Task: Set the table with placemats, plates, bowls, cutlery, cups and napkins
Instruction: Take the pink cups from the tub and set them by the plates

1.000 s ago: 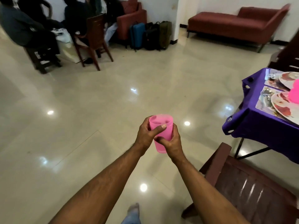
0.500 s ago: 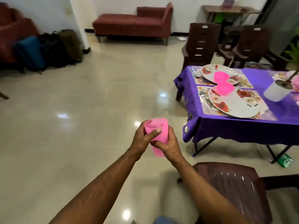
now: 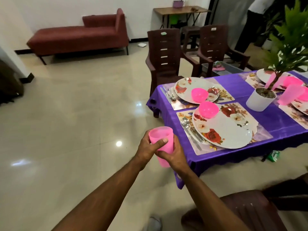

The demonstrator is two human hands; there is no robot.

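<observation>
I hold a pink plastic cup (image 3: 162, 140) upright in front of me, above the floor and left of the table. My left hand (image 3: 150, 147) grips its upper side, thumb across the front. My right hand (image 3: 175, 155) wraps its lower part. The table (image 3: 236, 84) wears a purple cloth. On it lie floral placemats (image 3: 260, 130), each with a flowered plate (image 3: 230, 130) and a pink bowl (image 3: 208, 109); a second bowl (image 3: 199, 95) sits on the far plate. Cutlery (image 3: 187, 125) lies left of the near plate. More pink cups (image 3: 290, 96) stand at the right.
A white pot with a green plant (image 3: 260, 99) stands mid-table. Two brown chairs (image 3: 164, 54) face the far side, another brown chair (image 3: 246, 212) is by my right arm. A red chaise (image 3: 80, 37) lines the wall. A person (image 3: 250, 22) stands at the back right.
The view has swung right and closer to the table, which now fills the right side. Both hands keep the same grip on the pink cup.
</observation>
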